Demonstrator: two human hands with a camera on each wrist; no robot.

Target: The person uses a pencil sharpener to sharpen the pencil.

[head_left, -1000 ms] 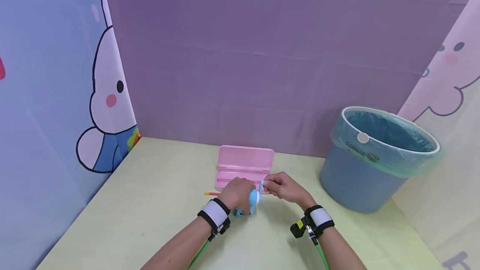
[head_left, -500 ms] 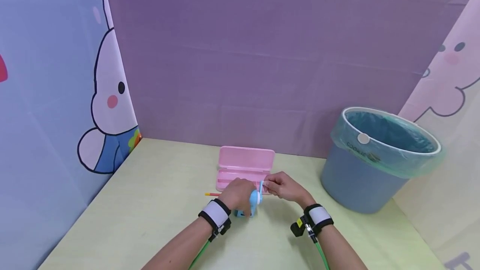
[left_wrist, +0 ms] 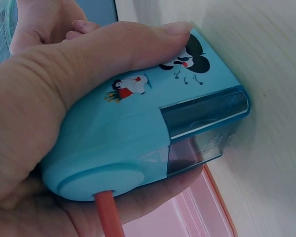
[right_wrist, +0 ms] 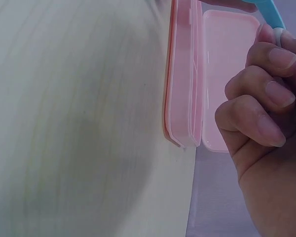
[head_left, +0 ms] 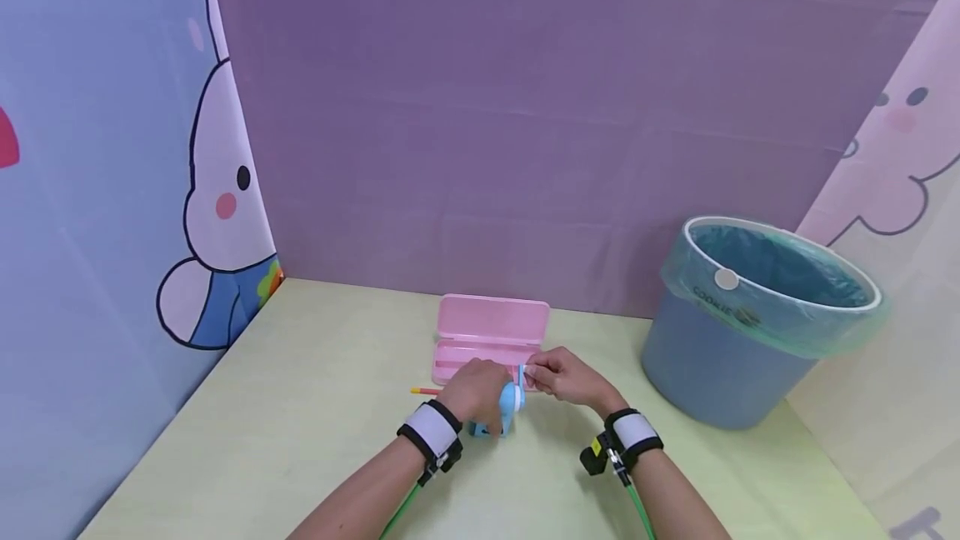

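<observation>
My left hand (head_left: 476,390) grips a light-blue crank pencil sharpener (left_wrist: 133,123) on the table. In the left wrist view the thumb lies across its printed top, and fingers wrap underneath. It has a clear shavings drawer (left_wrist: 202,136). A red pencil (left_wrist: 107,215) sticks out of the round hole; in the head view its yellow end (head_left: 417,391) points left. At the sharpener's other end, my right hand (head_left: 566,375) pinches the white knob of the blue crank arm (right_wrist: 271,14). The right hand's other fingers (right_wrist: 256,91) are curled.
An open pink pencil case (head_left: 492,319) lies just behind the hands, its lid tilted back. A blue-grey bin (head_left: 720,365) with a green liner stands at the right. A purple backdrop (head_left: 465,123) rises behind the pale table (head_left: 300,407).
</observation>
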